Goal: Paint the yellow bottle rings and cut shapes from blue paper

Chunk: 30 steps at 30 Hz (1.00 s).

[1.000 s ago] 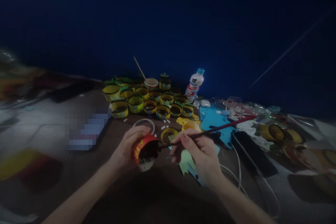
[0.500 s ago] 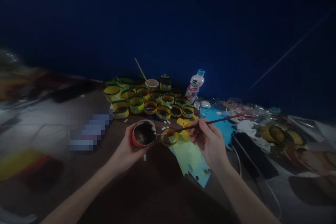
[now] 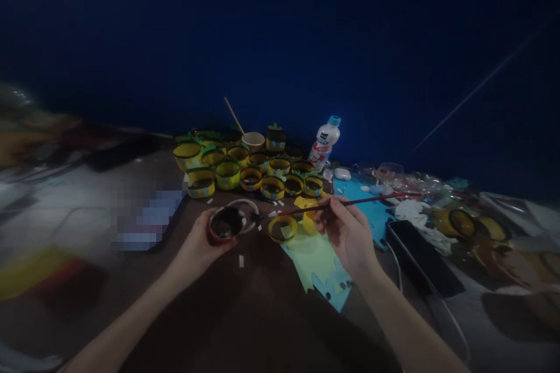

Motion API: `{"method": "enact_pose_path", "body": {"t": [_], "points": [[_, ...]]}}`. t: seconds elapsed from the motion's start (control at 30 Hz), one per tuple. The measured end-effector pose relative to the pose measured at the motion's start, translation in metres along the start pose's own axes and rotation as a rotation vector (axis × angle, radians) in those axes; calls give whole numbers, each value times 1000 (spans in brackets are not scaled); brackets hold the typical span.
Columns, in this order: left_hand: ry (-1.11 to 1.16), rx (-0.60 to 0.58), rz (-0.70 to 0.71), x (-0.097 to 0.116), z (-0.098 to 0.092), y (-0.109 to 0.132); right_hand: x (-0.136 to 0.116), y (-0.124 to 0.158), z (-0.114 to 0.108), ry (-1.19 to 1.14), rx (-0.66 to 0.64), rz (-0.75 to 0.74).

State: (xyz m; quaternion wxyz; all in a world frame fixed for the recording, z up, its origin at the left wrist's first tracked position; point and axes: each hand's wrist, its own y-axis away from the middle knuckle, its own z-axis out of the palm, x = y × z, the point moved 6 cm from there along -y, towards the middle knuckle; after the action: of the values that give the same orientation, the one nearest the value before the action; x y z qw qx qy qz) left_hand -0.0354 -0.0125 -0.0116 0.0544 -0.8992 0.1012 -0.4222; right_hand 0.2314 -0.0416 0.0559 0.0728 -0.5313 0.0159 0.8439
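My left hand [image 3: 199, 245] is wrapped round a small red cup [image 3: 221, 238] that is tilted, its inside coated dark. Just behind the cup's right side shows a pale round rim [image 3: 251, 205], partly covered. In a pinch, my right hand [image 3: 345, 233] holds a long dark-red paintbrush [image 3: 301, 210] nearly level, pointing left. The brush's dark tip is right of the cup's mouth, over that pale rim. Below the brush lies a yellow ring [image 3: 282, 239], beside pale green paper [image 3: 317, 256] and a yellow piece [image 3: 310, 221] near my right fingers.
Several yellow ring-shaped cups [image 3: 202, 185] crowd the back of the dark table, with a paper cup [image 3: 254, 140] holding a stick. A bottle with a blue cap [image 3: 326, 139] stands beside them. To the right lie blue paper [image 3: 356, 189], crumpled tissue [image 3: 411, 213] and a phone [image 3: 424, 256] with a cable.
My left hand has moved the cup a little left, away from the brush tip, uncovering the pale rim. The brush tip has shifted slightly left and up.
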Motion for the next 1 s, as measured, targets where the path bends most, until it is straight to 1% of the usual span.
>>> {"method": "enact_pose_path", "body": {"t": [0.07, 0.17, 0.27, 0.33, 0.5, 0.63, 0.73, 0.87, 1.0], "points": [[20, -34, 76, 18, 1, 4, 3, 0, 6, 13, -34, 6], [70, -123, 149, 43, 2, 12, 9, 2, 18, 63, -130, 25], [125, -198, 146, 58, 3, 18, 11, 6, 30, 208, -231, 33], [152, -241, 132, 63, 3, 19, 6, 10, 35, 347, -285, 4], [214, -302, 88, 65, 4, 20, -14, 19, 45, 708, -469, -184], [237, -342, 55, 62, 5, 19, -28, 22, 52, 857, -567, -296], [229, -370, 57, 60, 5, 19, -38, 23, 56, 872, -614, -351], [203, -363, 75, 59, 4, 18, -44, 23, 59, 841, -637, -375], [217, -359, 99, 64, 5, 18, -45, 24, 62, 799, -674, -393]]}}
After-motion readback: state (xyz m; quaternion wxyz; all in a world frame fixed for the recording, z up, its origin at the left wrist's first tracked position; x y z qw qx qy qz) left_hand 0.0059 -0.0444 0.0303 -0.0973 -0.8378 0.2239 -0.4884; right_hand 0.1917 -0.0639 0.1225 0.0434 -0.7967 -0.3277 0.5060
